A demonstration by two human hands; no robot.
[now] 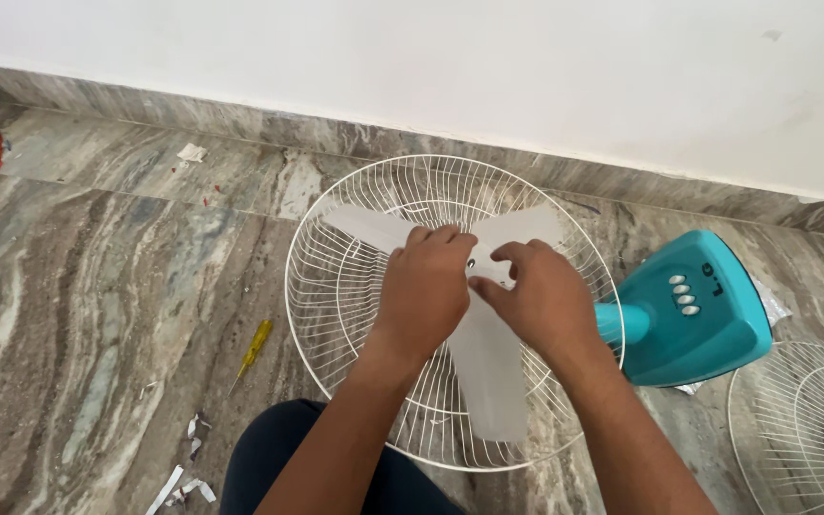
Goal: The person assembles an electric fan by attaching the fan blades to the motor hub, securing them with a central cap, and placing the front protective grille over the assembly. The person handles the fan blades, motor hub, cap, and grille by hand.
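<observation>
From the head camera, a round white wire fan cage (336, 286) lies on the grey stone floor (97, 286), close to the white wall (526, 67). It is like a shallow bowl. Inside it sits a see-through white fan blade (488, 367) with three wings.

The left hand (424, 291) and the right hand (538, 294) are close together over the middle of the blade. The fingers of both hands are bent and pinch at the blade's middle part. The thumbs nearly touch.

A blue-green fan base (689, 310) lies just to the right of the cage. Another wire cage (808, 429) lies at the far right. A yellow screwdriver (253, 351) lies on the floor to the left. Bits of white paper (183, 482) lie near the person's dark knee (269, 458).
</observation>
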